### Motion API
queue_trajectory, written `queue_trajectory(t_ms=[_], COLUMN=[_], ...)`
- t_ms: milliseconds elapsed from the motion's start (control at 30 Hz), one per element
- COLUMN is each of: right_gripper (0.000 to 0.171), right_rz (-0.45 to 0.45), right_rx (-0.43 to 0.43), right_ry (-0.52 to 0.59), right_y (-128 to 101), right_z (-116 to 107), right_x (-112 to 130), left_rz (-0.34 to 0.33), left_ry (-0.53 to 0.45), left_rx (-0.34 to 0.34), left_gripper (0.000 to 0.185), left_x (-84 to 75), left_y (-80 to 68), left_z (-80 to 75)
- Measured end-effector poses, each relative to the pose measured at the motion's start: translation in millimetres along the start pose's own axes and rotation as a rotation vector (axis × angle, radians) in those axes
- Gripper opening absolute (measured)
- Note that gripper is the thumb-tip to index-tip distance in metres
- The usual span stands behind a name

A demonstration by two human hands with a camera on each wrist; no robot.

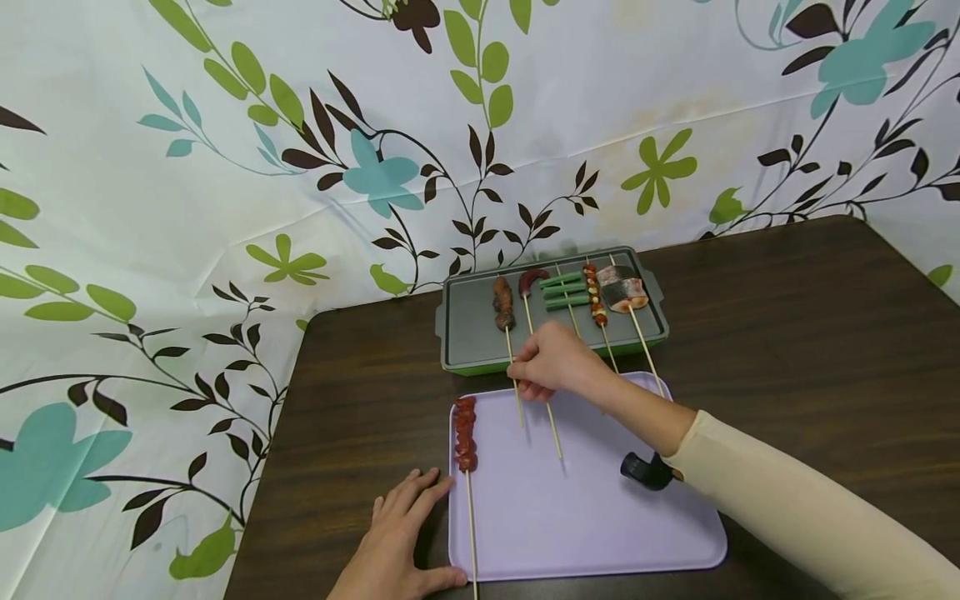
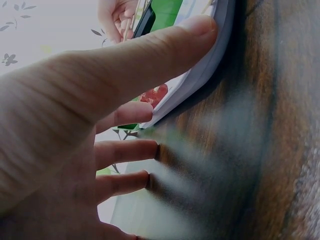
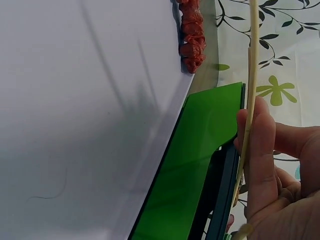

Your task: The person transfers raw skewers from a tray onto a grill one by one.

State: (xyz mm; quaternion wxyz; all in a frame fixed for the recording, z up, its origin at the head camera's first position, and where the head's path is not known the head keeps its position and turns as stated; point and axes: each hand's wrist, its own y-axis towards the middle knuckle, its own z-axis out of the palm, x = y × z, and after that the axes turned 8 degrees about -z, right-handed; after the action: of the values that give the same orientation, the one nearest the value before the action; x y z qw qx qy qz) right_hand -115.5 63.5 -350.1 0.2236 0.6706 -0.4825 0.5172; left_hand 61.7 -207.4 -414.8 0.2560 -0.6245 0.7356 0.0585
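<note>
My right hand pinches the stick of a browned meat skewer, whose meat lies at the left on a grey grill pan. The bare end of the held stick rises past my fingers in the right wrist view. Beside it on the pan are a dark red curled skewer, a green vegetable skewer, a thin red-and-white skewer and a fish skewer. My left hand, fingers spread, touches the left edge of a lilac tray. A red meat skewer lies along that edge.
Sticks from the pan reach out over the tray. A black strap piece shows under my right wrist. The pan has a green base and sits on the dark wooden table. A leaf-patterned cloth hangs behind.
</note>
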Motion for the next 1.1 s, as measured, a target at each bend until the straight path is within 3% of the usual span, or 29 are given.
queue_trajectory(t_ms=[200,367,633,833,933,1100], right_gripper=[0.015,0.015,0.02,0.013,0.012,0.015], right_rz=[-0.007,-0.065,-0.196,-0.185,-0.209,-0.238], right_rx=[0.013,0.03,0.156,0.277,0.331,0.31], right_ry=[0.046,0.116,0.154,0.216,0.195,0.132], right_y=[-8.0,-23.3,-64.4,-104.4,-119.1,-122.8], right_z=[-2.2,-5.6,-1.3,27.9,47.7,73.4], right_x=[-2.0,-3.7,-4.5,-12.3,-26.1,-51.4], left_rz=[0.007,0.008,-0.003,-0.003,-0.013,-0.008], left_ry=[0.003,0.009,0.01,0.012,0.007,0.01], left_rx=[-0.009,-0.012,-0.016,-0.01,-0.003,-0.009], left_gripper=[0.101,0.101,0.101,0.101,0.1,0.1], left_x=[0.4,0.1,-0.9,-1.3,-2.2,-2.2], left_y=[-0.2,-0.2,0.3,0.7,1.6,0.8], left_z=[0.6,1.1,0.8,-0.2,-1.1,-0.6])
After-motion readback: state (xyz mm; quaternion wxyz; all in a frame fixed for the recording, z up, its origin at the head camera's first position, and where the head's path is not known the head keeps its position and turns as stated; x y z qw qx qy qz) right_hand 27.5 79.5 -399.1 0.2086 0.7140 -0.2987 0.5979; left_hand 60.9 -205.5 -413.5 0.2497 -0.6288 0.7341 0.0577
